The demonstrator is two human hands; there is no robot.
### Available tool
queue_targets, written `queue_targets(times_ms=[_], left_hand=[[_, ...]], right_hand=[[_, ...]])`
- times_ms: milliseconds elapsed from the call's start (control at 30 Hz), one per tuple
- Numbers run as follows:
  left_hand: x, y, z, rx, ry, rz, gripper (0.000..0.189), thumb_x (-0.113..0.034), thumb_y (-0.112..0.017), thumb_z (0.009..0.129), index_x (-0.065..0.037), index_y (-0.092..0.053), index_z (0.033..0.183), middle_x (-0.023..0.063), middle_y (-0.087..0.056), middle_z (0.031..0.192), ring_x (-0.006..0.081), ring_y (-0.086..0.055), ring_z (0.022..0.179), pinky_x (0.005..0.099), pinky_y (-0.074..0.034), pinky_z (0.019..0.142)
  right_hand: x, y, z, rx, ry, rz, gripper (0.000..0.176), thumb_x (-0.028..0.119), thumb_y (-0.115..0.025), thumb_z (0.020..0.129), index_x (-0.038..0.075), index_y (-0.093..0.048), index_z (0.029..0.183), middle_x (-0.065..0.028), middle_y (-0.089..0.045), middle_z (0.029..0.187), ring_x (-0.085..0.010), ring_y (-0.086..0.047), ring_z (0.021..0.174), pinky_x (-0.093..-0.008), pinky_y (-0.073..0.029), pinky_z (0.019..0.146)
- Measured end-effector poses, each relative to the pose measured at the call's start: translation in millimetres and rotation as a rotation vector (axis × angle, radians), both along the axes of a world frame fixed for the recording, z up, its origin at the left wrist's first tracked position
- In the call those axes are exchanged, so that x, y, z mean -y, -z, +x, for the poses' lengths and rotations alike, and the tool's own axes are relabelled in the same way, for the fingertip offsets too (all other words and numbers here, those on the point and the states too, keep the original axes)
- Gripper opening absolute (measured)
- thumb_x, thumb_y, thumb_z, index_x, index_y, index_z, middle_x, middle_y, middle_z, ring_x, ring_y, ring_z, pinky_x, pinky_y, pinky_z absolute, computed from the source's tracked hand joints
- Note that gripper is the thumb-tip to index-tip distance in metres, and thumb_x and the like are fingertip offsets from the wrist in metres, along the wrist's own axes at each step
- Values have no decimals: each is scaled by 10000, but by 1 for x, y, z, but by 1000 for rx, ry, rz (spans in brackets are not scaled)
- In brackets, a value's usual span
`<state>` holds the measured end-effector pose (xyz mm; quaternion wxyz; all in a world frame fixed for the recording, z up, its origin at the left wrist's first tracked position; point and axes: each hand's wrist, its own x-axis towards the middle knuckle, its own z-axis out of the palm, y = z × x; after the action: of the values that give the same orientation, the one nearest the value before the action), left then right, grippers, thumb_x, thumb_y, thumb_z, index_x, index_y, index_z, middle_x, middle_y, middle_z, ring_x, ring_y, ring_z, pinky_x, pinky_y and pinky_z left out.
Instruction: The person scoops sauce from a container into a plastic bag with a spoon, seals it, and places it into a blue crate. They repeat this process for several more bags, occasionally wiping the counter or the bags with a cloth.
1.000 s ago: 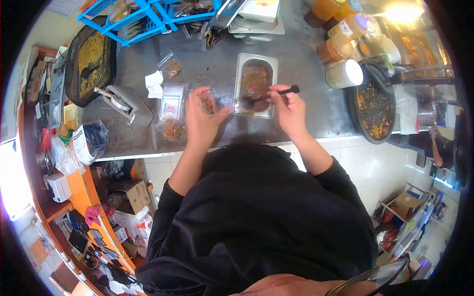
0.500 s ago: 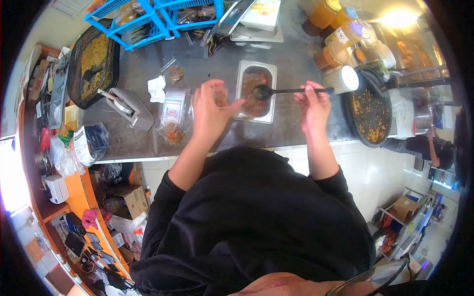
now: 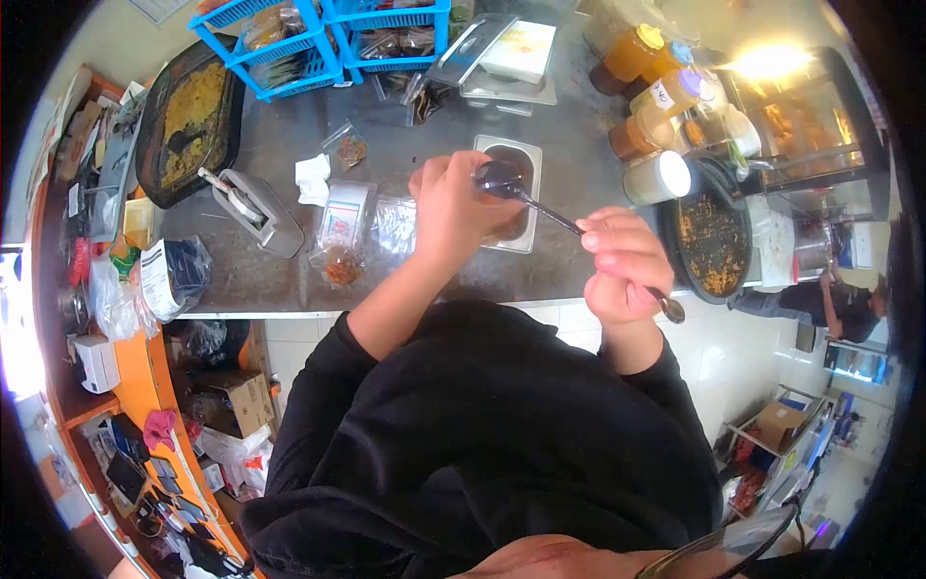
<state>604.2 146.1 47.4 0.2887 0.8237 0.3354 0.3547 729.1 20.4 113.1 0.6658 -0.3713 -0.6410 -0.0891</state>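
Note:
My right hand (image 3: 625,266) grips the handle of a long black spoon (image 3: 540,206), raised above the counter edge. The spoon's bowl carries dark sauce and hovers at my left hand (image 3: 451,207), over a small steel pan (image 3: 530,199) of reddish-brown sauce. My left hand is closed around something small, probably a clear bag; the hand hides it. Filled clear sauce bags (image 3: 338,256) lie on the grey counter (image 3: 405,145) left of that hand.
A tape dispenser (image 3: 253,210) and a dark oval tray of yellow food (image 3: 183,121) lie at left. Blue baskets (image 3: 328,34) stand at the back. Lidded sauce jars (image 3: 648,87) and a round black pan (image 3: 712,241) sit at right. Another person (image 3: 830,289) is far right.
My right hand pulled back toward me and lifted the spoon out of the pan, swinging its loaded bowl up to my left hand, which rose slightly.

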Motion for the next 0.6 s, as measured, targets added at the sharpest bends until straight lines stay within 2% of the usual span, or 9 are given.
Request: queue_targets(times_ms=[133,233,333,367,467,500,567,600], left_hand=[[2,-5,-3,-6,19,-32,523,-199,-837,580,-96,-575,1021,80,-614,956,300,-517,1022,426,-325,947],[4,-4,-3,-18,2,-46,546,-253,-853,591,-89,-573,1031,86,-616,972,297,-515,1034,428,-324,949],[3,-6,-2,-42,-39,-44,594,-329,-864,599,-76,-571,1049,96,-617,984,299,-514,1039,433,-326,948],[3,-8,-2,-55,-46,-41,613,-355,-866,600,-71,-569,1055,100,-618,987,300,-514,1039,435,-327,948],[2,-1,-4,-33,-17,-48,636,-394,-855,614,-58,-560,1066,100,-620,991,309,-512,1041,448,-327,951],[0,5,-5,24,-1,-8,540,-347,-852,610,-97,-602,1017,86,-635,947,324,-540,985,435,-364,899],[-2,13,-8,27,-21,-48,517,-309,-864,598,-93,-610,994,88,-638,945,319,-559,959,431,-396,869],[-5,19,-9,31,-17,-13,485,-269,-871,587,-84,-617,956,92,-635,940,312,-573,941,425,-429,837]], right_hand=[[2,0,-2,16,19,-5,99,-80,-556,840,16,-578,847,-160,-672,837,-275,-672,740,-389,-549,699],[-1,5,-1,-38,-3,-25,86,-67,-540,869,12,-560,895,-151,-661,852,-264,-661,750,-383,-553,709],[-5,14,-2,-289,41,12,76,-39,-515,906,8,-531,965,-136,-640,874,-245,-644,757,-366,-557,717],[-4,22,6,-457,54,-83,97,11,-530,930,17,-512,1025,-126,-617,909,-218,-634,765,-347,-559,718],[-5,29,13,-1056,-30,-140,96,56,-558,937,36,-526,1026,-122,-614,931,-194,-633,758,-333,-554,719],[-3,36,16,-1101,-48,-139,118,93,-581,937,50,-531,1035,-112,-610,948,-182,-631,771,-327,-551,728],[0,48,18,-1168,41,-168,101,107,-576,944,43,-525,1002,-94,-605,935,-178,-612,808,-319,-544,749],[2,57,16,-1119,130,-238,78,77,-568,940,40,-519,988,-99,-604,933,-183,-605,835,-329,-528,781]])
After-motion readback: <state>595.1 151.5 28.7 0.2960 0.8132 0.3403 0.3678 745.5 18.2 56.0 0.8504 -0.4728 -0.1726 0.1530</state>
